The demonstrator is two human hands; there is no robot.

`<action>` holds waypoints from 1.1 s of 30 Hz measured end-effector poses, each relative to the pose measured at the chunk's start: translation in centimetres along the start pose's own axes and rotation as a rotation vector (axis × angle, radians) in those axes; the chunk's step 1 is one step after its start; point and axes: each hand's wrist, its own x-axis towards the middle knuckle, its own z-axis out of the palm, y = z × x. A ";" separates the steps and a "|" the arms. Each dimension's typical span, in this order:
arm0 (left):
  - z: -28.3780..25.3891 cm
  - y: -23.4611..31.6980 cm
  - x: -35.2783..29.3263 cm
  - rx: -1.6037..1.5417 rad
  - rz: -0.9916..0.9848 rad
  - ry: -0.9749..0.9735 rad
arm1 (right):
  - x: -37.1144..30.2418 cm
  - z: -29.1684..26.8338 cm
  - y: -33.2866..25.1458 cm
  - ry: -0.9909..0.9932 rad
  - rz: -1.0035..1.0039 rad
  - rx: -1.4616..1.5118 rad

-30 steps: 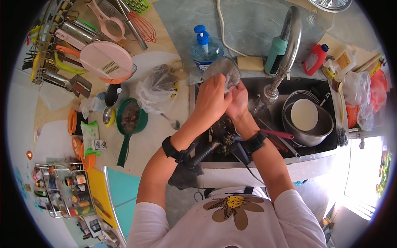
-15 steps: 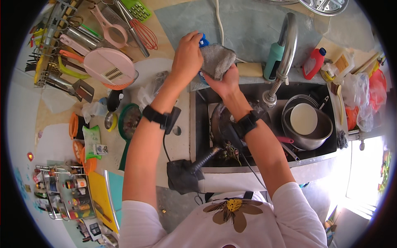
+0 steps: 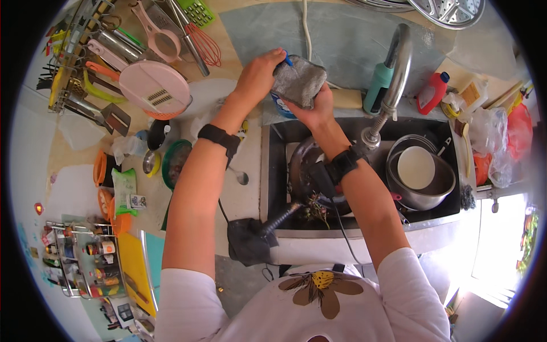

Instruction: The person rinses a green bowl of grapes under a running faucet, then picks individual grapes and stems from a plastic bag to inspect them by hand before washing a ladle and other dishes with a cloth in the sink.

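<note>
My right hand supports a grey cleaning cloth from below and at its right edge, above the counter behind the sink. My left hand is closed at the cloth's upper left corner, its fingers over a small blue spout that pokes out above the cloth. Below the cloth shows part of a blue bottle with a white-marked label. Most of the bottle is hidden, so whether the spout belongs to it is not visible.
The black sink holds a dark pan and a steel pot with a pale bowl. A tall faucet rises at its back, beside a teal bottle and a red bottle. Hanging utensils crowd the left.
My left hand now covers more of the blue spout. The cloth lies turned flatter towards me, and more of the blue bottle shows below it. The whole view has shifted slightly.
</note>
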 end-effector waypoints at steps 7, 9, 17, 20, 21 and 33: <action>5.0 5.6 -5.1 0.022 -0.148 0.358 | -11.9 -7.2 -2.9 0.131 0.101 -0.101; 9.5 7.6 -9.1 -0.180 -0.339 0.285 | -16.9 -6.4 -3.9 0.505 -0.026 -0.154; 26.0 21.4 -17.5 -1.659 -1.357 -0.436 | -27.2 -8.5 -10.0 0.686 -0.203 -0.389; 29.6 25.0 -15.2 -1.686 -1.541 -0.379 | -28.8 -7.4 -11.9 0.588 -0.235 -0.280; 30.8 25.1 -15.2 -1.714 -1.618 -0.316 | -28.7 -6.2 -11.7 0.648 -0.289 -0.252; 29.9 24.7 -16.0 -1.568 -1.601 -0.552 | -33.3 -4.3 -13.3 0.564 -0.470 -0.104</action>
